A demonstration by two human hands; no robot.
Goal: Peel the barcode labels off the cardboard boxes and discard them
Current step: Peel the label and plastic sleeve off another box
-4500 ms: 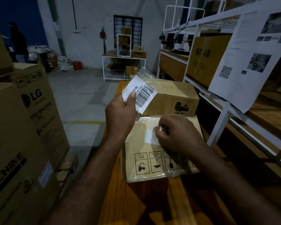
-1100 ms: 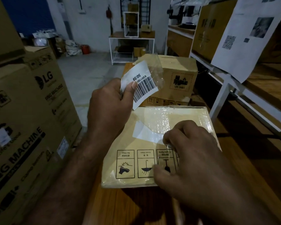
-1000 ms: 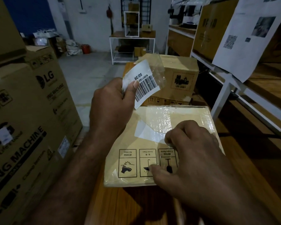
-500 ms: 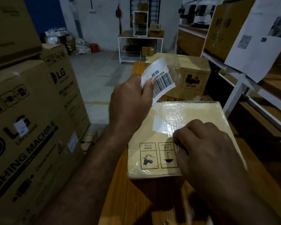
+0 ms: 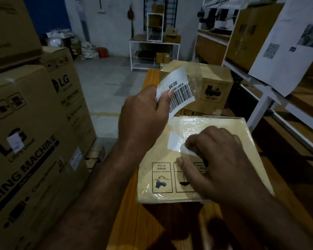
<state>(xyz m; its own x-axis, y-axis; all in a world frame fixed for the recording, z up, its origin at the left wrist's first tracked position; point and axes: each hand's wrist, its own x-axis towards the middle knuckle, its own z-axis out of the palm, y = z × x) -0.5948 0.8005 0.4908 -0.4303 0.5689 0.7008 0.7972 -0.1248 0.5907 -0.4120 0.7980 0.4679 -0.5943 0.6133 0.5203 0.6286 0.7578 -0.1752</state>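
Cardboard box (image 5: 197, 177) lies flat on the wooden bench (image 5: 148, 228). The left hand (image 5: 143, 120) pinches a peeled barcode label (image 5: 179, 92); the right hand (image 5: 219, 159) picks at white residue (image 5: 173, 143). Risk: clear film trailing from the held label may re-adhere to the box.
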